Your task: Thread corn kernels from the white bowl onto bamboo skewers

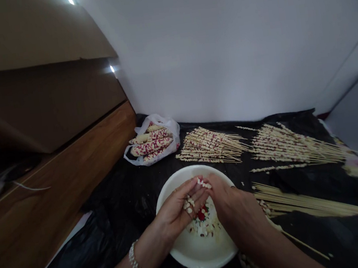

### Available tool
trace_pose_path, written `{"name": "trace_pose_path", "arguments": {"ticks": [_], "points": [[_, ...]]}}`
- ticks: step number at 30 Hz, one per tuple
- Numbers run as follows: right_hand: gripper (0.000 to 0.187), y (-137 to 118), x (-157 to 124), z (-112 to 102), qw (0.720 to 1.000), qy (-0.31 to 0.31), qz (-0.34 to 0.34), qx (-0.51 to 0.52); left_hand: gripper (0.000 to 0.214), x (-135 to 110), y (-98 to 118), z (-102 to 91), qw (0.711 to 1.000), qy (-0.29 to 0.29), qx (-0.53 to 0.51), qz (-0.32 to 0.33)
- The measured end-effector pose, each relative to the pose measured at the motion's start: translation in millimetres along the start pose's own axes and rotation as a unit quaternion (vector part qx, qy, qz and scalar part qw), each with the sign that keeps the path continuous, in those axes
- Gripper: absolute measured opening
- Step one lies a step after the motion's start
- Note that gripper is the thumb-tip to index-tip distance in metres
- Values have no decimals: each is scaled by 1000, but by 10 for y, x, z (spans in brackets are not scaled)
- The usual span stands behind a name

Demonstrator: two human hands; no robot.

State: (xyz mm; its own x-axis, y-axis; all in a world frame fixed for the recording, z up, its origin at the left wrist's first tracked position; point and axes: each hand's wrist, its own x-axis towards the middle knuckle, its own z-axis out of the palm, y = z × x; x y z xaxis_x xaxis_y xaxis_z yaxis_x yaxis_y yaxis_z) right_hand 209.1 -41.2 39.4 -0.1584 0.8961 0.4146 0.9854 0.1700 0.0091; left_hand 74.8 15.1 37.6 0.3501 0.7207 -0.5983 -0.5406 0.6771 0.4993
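A white bowl (172, 187) sits on the black sheet in front of me, with loose white and red corn kernels (205, 225) in its bottom. My left hand (178, 210) is cupped palm up over the bowl and holds a small heap of kernels. My right hand (226, 200) hovers beside it, fingertips pinched on a few kernels at the left hand's fingertips. A thin bamboo skewer (305, 245) runs out from under my right wrist; whether the hand grips it is hidden.
A plastic bag of red-and-white corn cobs (152, 143) lies behind the bowl. Two piles of threaded skewers (211, 145) (293, 144) lie at the back, bare skewers (314, 204) at right. A wooden ledge (57, 183) borders the left, a white wall behind.
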Motion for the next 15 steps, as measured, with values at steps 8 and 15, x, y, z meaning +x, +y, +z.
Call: {"name": "trace_pose_path", "arguments": {"ticks": [8,15], "points": [[7,55,-16,22,999,-41,-1,-12,18,22,120,12,999,30,-27,10],[29,169,-12,67,998,-41,-21,38,26,41,150,-31,998,21,-63,-4]]}}
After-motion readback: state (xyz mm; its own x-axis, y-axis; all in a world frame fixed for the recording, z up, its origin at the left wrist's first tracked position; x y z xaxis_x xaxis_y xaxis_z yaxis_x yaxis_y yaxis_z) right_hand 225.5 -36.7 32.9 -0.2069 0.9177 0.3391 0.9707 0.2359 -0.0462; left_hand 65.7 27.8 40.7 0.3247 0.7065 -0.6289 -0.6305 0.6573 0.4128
